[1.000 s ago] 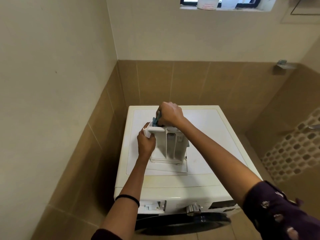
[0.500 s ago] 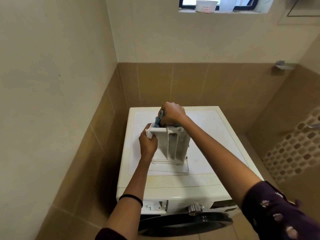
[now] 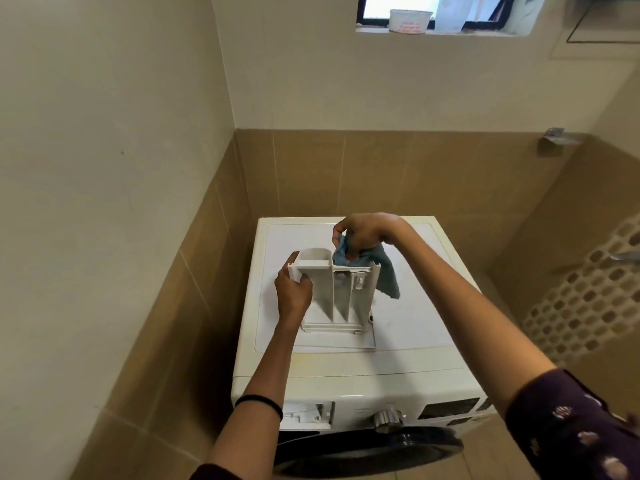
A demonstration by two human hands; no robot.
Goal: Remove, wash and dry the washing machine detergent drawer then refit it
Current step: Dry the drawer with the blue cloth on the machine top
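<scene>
Atop the washing machine (image 3: 415, 323), the removed detergent drawer (image 3: 341, 299) stands on end. The left grip (image 3: 294, 294) clasps its front panel; the right grip (image 3: 367, 233) pinches a blue cloth (image 3: 386, 271). Drying appears underway; refitting is not yet done.

window (image 3: 381, 6) is set high in the wall | white tub (image 3: 410, 20) is stood on window sill | pale cloth (image 3: 450, 12) is hung at window's right part | metal bracket (image 3: 554, 137) is fixed well below-right of window

On the washing machine top (image 3: 415, 323) — detergent drawer (image 3: 341, 303), upended.
</scene>
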